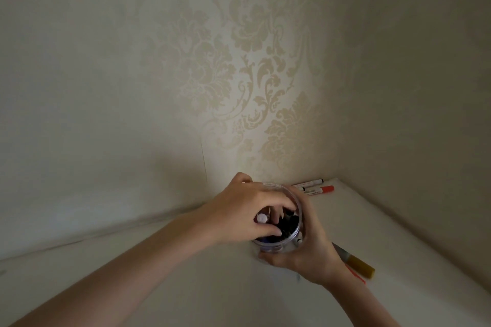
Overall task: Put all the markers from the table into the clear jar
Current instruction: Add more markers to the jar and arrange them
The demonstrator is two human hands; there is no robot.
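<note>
The clear jar [298,204] stands on the white table [212,287] near the wall corner, with dark markers inside it. My left hand [247,210] reaches over its mouth, fingers closed on a marker with a pale end [261,218] that points into the jar. My right hand [313,249] wraps the jar's near right side and holds it. Behind the jar lie a white marker with a black cap [310,182] and one with a red cap [322,189]. A yellow-capped marker [358,264] and a red marker [357,276] lie partly under my right wrist.
Patterned wallpaper walls [239,74] close off the table at the back and on the right, forming a corner just behind the jar. The table surface stretches toward the left and the near edge.
</note>
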